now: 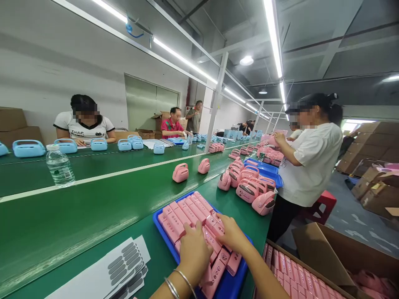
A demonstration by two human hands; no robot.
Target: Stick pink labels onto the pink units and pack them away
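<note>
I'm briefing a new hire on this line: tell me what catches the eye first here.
First, the blue tray packed with pink panels at the near edge of the green table, with the left hand and right hand resting on them. Beyond it sits a cluster of pink cases, beside a co-worker in a white shirt. Blue cases line the far left side.

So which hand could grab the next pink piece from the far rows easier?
Probably the right hand: it lies farther up the blue tray, touching the pink pieces. The left hand rests nearer the tray's near end.
</note>
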